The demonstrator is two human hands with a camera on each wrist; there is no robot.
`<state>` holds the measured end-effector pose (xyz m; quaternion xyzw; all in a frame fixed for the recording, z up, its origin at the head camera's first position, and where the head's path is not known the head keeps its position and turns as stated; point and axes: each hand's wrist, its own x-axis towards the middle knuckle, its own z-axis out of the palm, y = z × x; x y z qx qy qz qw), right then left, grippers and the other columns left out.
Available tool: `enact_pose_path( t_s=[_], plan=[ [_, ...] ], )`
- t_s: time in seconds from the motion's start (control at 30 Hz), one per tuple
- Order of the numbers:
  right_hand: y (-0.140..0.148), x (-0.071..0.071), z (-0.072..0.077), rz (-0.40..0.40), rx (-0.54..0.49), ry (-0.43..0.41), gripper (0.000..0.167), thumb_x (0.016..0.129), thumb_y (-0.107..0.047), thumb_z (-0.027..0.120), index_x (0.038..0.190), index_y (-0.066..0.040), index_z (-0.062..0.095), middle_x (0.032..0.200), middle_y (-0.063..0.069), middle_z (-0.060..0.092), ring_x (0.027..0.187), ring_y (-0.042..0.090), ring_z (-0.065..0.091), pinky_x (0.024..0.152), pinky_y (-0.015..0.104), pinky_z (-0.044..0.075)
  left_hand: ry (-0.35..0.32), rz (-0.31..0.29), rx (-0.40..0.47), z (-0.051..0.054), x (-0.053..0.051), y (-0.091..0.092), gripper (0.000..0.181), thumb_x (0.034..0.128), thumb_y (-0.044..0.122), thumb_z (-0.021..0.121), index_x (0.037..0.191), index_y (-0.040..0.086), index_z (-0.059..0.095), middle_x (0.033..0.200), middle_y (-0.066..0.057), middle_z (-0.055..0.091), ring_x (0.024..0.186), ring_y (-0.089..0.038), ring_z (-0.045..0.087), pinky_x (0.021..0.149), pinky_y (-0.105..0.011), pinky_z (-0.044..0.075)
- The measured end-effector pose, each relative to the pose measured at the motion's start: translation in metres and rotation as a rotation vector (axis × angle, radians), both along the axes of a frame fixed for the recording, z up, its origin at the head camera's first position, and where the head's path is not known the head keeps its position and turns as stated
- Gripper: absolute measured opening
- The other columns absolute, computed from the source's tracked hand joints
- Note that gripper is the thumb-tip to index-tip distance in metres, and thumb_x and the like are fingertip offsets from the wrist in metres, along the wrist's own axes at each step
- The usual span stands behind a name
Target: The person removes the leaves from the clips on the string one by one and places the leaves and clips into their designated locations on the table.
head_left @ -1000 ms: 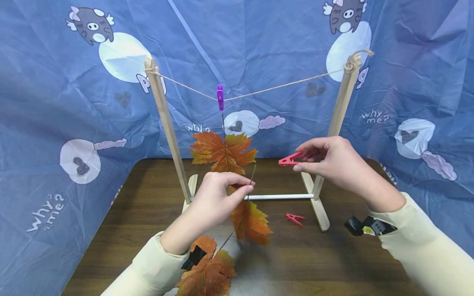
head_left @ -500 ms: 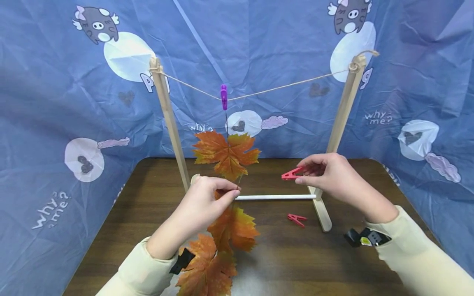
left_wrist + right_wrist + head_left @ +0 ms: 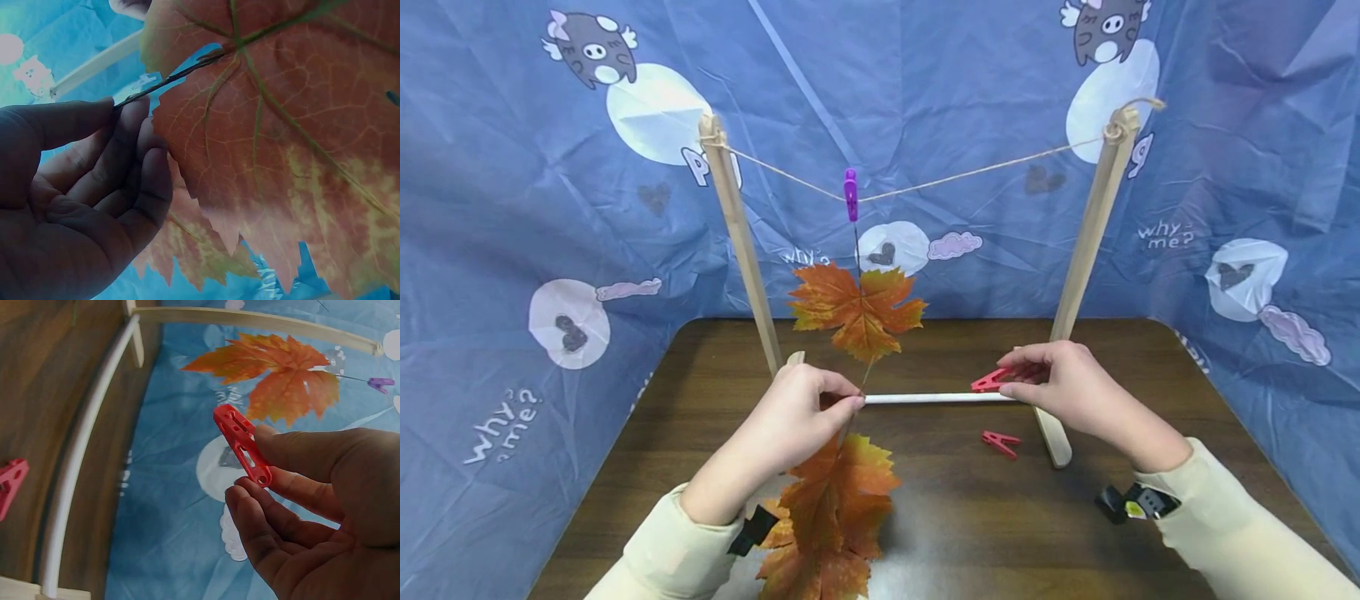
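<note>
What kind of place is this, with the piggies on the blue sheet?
Probably an indoor craft or filming corner. The pig-print sheet covers the back and both sides like a backdrop, and a small wooden clothesline frame stands on a wood-grain table.

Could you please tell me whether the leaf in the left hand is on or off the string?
Off: the left hand pinches the leaf by its stem, well below and apart from the string.

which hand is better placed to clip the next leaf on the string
Likely the right hand: it pinches a red peg, while the left hand pinches a leaf by its stem. Both sit below the string.
</note>
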<state>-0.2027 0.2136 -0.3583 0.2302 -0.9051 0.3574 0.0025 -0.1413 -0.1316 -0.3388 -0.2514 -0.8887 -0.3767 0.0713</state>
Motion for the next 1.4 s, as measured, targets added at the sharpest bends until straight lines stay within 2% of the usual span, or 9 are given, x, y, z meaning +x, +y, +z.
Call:
enact_pose_path(
  t_s=[0.03, 0.13, 0.23, 0.27, 0.47, 0.83, 1.0, 1.17, 1.4],
  plan=[
    [0.000, 0.001, -0.002, 0.003, -0.003, -0.012, 0.025, 0.085, -0.008, 0.083, 0.108, -0.001, 0.076, 0.087, 0.000, 0.072, 0.075, 0.014, 0.066, 0.065, 0.029, 0.054, -0.009, -0.002, -0.005, -0.001, 0.000, -0.001, 0.009, 0.0904, 0.002, 0.073, 0.086, 0.006, 0.080, 0.072, 0.007, 0.070, 0.062, -0.003, 0.058, 0.095, -0.048, 0.040],
    [0.000, 0.002, -0.008, 0.017, -0.015, -0.037, 0.024, 0.084, -0.007, 0.083, 0.105, 0.001, 0.075, 0.083, -0.002, 0.071, 0.074, 0.014, 0.066, 0.065, 0.029, 0.054, -0.049, 0.007, -0.022, -0.005, 0.000, -0.005, 0.008, 0.0905, 0.002, 0.072, 0.086, 0.004, 0.079, 0.071, 0.007, 0.068, 0.063, -0.004, 0.057, 0.081, -0.041, 0.050],
    [-0.001, 0.003, -0.014, 0.027, -0.008, -0.056, 0.022, 0.083, -0.007, 0.084, 0.102, 0.001, 0.075, 0.080, -0.002, 0.069, 0.073, 0.014, 0.065, 0.064, 0.029, 0.054, -0.081, 0.028, -0.036, -0.010, 0.000, -0.009, 0.008, 0.0903, 0.002, 0.072, 0.085, 0.004, 0.078, 0.072, 0.007, 0.068, 0.065, -0.006, 0.058, 0.073, -0.034, 0.052],
    [-0.002, 0.004, -0.016, 0.032, -0.005, -0.060, 0.022, 0.082, -0.007, 0.084, 0.101, 0.001, 0.075, 0.080, -0.002, 0.069, 0.073, 0.014, 0.065, 0.064, 0.029, 0.054, -0.091, 0.037, -0.038, -0.012, -0.001, -0.010, 0.009, 0.0904, 0.002, 0.072, 0.085, 0.005, 0.078, 0.072, 0.007, 0.068, 0.065, -0.006, 0.057, 0.064, -0.031, 0.050],
    [-0.003, 0.005, -0.027, 0.029, 0.025, -0.034, 0.021, 0.081, -0.009, 0.086, 0.098, -0.002, 0.077, 0.076, -0.005, 0.067, 0.069, 0.013, 0.062, 0.060, 0.028, 0.052, -0.099, 0.063, -0.061, -0.019, -0.002, -0.016, 0.013, 0.0895, 0.002, 0.072, 0.078, 0.008, 0.076, 0.070, 0.008, 0.066, 0.064, -0.006, 0.055, 0.061, -0.029, 0.048],
    [-0.005, 0.008, -0.052, 0.044, 0.055, -0.028, 0.021, 0.087, -0.011, 0.081, 0.104, -0.001, 0.076, 0.077, -0.006, 0.065, 0.068, 0.010, 0.059, 0.059, 0.029, 0.048, -0.194, 0.066, -0.092, -0.039, -0.009, -0.023, 0.011, 0.0893, 0.002, 0.073, 0.080, 0.006, 0.078, 0.070, 0.006, 0.068, 0.065, -0.007, 0.056, 0.061, -0.030, 0.048],
    [-0.003, 0.009, -0.061, 0.060, 0.091, -0.059, 0.013, 0.085, -0.006, 0.080, 0.097, -0.003, 0.076, 0.074, -0.007, 0.065, 0.066, 0.010, 0.060, 0.057, 0.029, 0.048, -0.223, 0.066, -0.105, -0.050, -0.013, -0.024, 0.014, 0.0881, 0.002, 0.074, 0.075, 0.007, 0.077, 0.068, 0.006, 0.065, 0.064, -0.009, 0.055, 0.060, -0.031, 0.048],
    [-0.001, 0.008, -0.072, 0.077, 0.150, -0.084, 0.009, 0.081, -0.002, 0.078, 0.088, -0.006, 0.075, 0.068, -0.008, 0.061, 0.061, 0.009, 0.056, 0.054, 0.028, 0.047, -0.232, 0.054, -0.137, -0.059, -0.015, -0.023, 0.026, 0.0875, 0.002, 0.073, 0.064, 0.011, 0.072, 0.058, 0.009, 0.060, 0.059, -0.008, 0.051, 0.058, -0.030, 0.045],
    [-0.001, 0.010, -0.089, 0.129, 0.207, -0.057, 0.010, 0.079, -0.005, 0.083, 0.084, -0.006, 0.074, 0.069, -0.010, 0.060, 0.061, 0.005, 0.051, 0.055, 0.027, 0.046, -0.275, 0.043, -0.139, -0.075, -0.018, -0.020, 0.030, 0.0873, -0.003, 0.071, 0.059, 0.008, 0.070, 0.053, 0.007, 0.060, 0.052, -0.005, 0.048, 0.049, -0.025, 0.039]
  ],
)
